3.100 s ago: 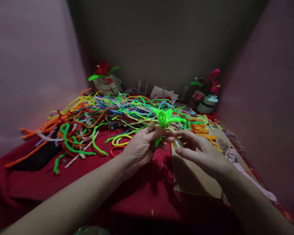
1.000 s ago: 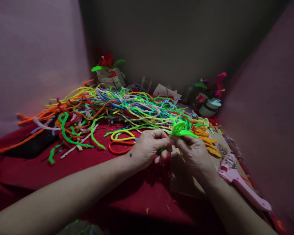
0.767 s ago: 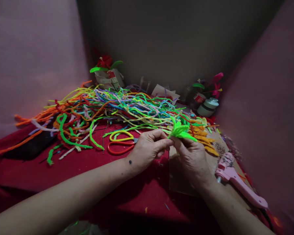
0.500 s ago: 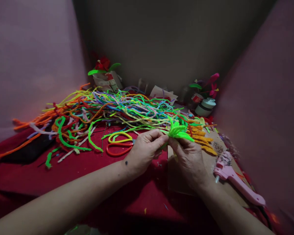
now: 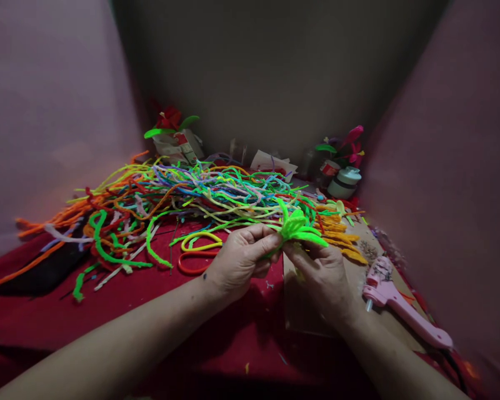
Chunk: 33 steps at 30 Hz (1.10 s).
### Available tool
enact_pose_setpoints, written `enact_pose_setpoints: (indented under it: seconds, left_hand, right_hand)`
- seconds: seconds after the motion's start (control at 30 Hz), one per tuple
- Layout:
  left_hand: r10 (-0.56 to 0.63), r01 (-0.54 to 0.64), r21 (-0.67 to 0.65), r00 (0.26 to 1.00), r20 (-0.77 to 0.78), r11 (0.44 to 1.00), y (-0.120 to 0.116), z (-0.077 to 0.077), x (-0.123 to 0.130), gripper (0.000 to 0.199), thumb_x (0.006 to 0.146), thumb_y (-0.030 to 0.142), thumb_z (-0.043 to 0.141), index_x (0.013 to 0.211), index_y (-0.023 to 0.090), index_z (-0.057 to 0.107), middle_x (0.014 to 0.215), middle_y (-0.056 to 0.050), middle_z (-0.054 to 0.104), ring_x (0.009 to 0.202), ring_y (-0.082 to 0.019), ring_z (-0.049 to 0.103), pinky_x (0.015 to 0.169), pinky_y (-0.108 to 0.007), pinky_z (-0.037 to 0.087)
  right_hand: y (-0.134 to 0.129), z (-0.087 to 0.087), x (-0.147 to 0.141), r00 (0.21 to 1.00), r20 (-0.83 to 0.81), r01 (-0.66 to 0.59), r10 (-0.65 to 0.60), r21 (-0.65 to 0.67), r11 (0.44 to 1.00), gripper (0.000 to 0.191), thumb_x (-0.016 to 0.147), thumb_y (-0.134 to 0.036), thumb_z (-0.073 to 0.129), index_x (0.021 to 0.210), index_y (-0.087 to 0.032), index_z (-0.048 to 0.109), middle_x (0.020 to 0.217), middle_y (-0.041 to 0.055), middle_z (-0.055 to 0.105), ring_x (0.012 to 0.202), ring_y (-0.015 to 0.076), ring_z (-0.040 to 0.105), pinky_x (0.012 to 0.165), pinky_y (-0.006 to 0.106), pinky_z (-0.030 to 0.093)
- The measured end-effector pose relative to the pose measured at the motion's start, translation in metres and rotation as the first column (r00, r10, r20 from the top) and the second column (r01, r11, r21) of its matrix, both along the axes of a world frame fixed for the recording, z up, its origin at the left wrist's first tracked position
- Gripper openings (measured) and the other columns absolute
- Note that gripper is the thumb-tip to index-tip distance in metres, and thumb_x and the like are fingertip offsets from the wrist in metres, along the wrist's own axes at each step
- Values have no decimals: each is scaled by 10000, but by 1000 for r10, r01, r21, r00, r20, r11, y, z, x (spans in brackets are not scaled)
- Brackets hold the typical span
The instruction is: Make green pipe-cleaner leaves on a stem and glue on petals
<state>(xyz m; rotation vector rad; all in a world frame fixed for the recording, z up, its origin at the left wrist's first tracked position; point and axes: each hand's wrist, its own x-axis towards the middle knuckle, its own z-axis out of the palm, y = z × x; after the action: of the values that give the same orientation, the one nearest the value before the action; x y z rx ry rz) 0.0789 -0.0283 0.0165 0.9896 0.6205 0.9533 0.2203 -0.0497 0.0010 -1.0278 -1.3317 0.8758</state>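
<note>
A bright green bundle of fuzzy looped pieces (image 5: 298, 226) fans out above my fingertips in the middle of the view. My left hand (image 5: 246, 256) pinches its base from the left, thumb and fingers pressed together. From the right, my right hand (image 5: 323, 272) grips the same base, its fingers partly hidden behind the bundle. Both hands nearly touch there. Scissors with a yellow and a red handle loop (image 5: 198, 261) lie just left of my left hand, their blades hidden.
Many coloured pipe cleaners (image 5: 216, 189) are heaped across the red cloth (image 5: 158, 328). Orange pieces (image 5: 341, 239) lie on cardboard (image 5: 308, 311) at right, near a pink glue gun (image 5: 404, 311). Behind stand a pale jar (image 5: 345, 182) and red flowers (image 5: 169, 118).
The whole view has shifted slightly, with the table things a little further left. Both hands still hold the green bundle, which is tilted slightly differently.
</note>
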Motion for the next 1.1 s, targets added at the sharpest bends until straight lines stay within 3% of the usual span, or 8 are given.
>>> enact_pose_setpoints:
  seconds: [0.13, 0.23, 0.43, 0.53, 0.7, 1.0, 1.1]
  left_hand:
    - [-18, 18, 3, 1000, -7, 1000, 0, 1, -1, 242, 754, 329, 641, 675, 126, 536, 523, 50, 454, 379, 7, 233, 380, -148, 151]
    - [-62, 62, -2, 998, 4, 998, 1, 2, -3, 263, 749, 339, 650, 663, 119, 534, 515, 49, 448, 368, 12, 217, 378, -153, 134]
    - [-287, 288, -72, 958, 25, 955, 7, -2, -9, 283, 750, 379, 652, 683, 120, 560, 472, 67, 406, 339, 9, 164, 358, -152, 179]
    - [-378, 383, -87, 923, 73, 920, 9, -5, -12, 303, 746, 392, 650, 634, 126, 559, 412, 75, 358, 314, -5, 168, 341, -162, 226]
    - [-465, 470, -148, 882, 70, 870, 7, -1, -13, 283, 771, 304, 626, 567, 129, 537, 384, 67, 355, 297, -9, 164, 326, -162, 247]
    - [-279, 272, -79, 955, -103, 959, 3, 4, -7, 296, 814, 403, 566, 677, 150, 496, 507, 70, 402, 346, -7, 182, 341, -152, 164]
    - [-113, 132, 64, 964, -243, 989, 1, 6, -3, 265, 814, 422, 561, 799, 160, 518, 546, 59, 453, 379, -36, 335, 373, -165, 264]
  right_hand:
    - [-1, 4, -2, 986, -166, -50, 30, -116, 992, 65, 709, -290, 698, 721, -228, 682, 753, 1, 659, 754, 173, 582, 756, 319, 472]
    - [-1, 6, -1, 965, -248, -120, 91, -107, 987, 73, 682, -283, 718, 719, -227, 688, 734, -16, 645, 710, 147, 557, 726, 289, 462]
    - [2, 2, 8, 933, -295, -257, 204, -153, 954, 148, 660, -289, 732, 598, -191, 640, 582, -39, 501, 524, 81, 355, 497, 220, 335]
    - [0, 4, 11, 932, -263, -302, 251, -178, 936, 143, 650, -294, 742, 605, -190, 654, 573, -37, 494, 519, 77, 333, 482, 213, 310]
    - [-4, 6, 11, 927, -258, -315, 271, -146, 938, 154, 601, -309, 771, 594, -201, 662, 650, -16, 552, 593, 107, 424, 541, 228, 378]
    - [-4, 1, -2, 879, -453, -234, 150, -134, 963, 80, 670, -275, 731, 709, -219, 688, 679, -30, 611, 598, 103, 451, 586, 230, 402]
    - [-2, 3, -5, 855, -489, -281, 172, -158, 947, 112, 684, -305, 718, 777, -243, 701, 705, -24, 649, 604, 122, 502, 604, 256, 429]
